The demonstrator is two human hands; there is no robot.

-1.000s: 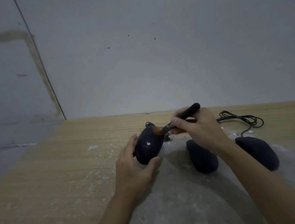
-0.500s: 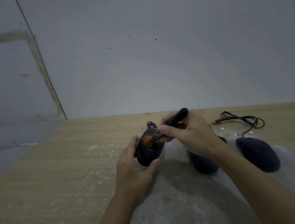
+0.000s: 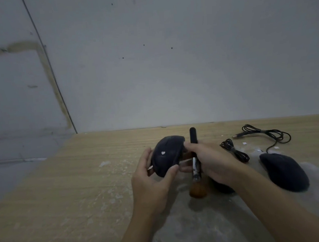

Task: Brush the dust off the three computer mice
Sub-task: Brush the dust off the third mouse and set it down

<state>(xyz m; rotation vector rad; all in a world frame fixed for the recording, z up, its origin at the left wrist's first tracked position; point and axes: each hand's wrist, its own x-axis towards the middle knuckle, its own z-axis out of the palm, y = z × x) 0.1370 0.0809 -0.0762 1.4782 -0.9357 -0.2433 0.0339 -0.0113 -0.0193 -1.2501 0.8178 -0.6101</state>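
My left hand (image 3: 150, 185) grips a black mouse (image 3: 167, 155) with a small white heart mark, lifted off the table and tilted. My right hand (image 3: 214, 162) holds a brush (image 3: 195, 162) upright, black handle up and orange bristles pointing down near the table; its fingers also touch the right side of the held mouse. A second black mouse (image 3: 224, 188) lies mostly hidden under my right wrist. The third black mouse (image 3: 284, 171) lies on the table to the right.
The wooden table (image 3: 64, 187) has white dust patches and a dusty grey area (image 3: 202, 229) in front of me. Coiled black cables (image 3: 234, 151) and a USB plug (image 3: 237, 135) lie behind the mice. A grey wall (image 3: 169, 62) stands at the table's far edge.
The brush has swung from slanting onto the held mouse to standing bristles-down beside it. My right hand's fingers have come onto the mouse's right side, and the mouse has been turned.
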